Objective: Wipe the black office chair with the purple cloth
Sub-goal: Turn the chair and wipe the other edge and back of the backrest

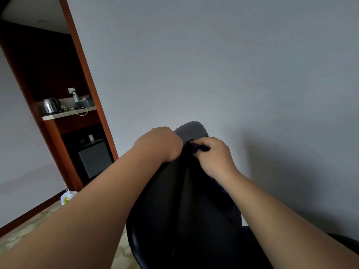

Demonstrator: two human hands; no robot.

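The black office chair fills the lower middle of the view, its backrest rising toward the wall. My left hand curls over the top left edge of the backrest and grips it. My right hand holds the purple cloth bunched against the upper right of the backrest. More purple fabric shows under my right wrist. Most of the cloth is hidden by my hand.
A plain grey wall stands right behind the chair. At left a wooden niche holds a shelf with a steel kettle and a small fridge below. A white plastic bag lies on the patterned carpet.
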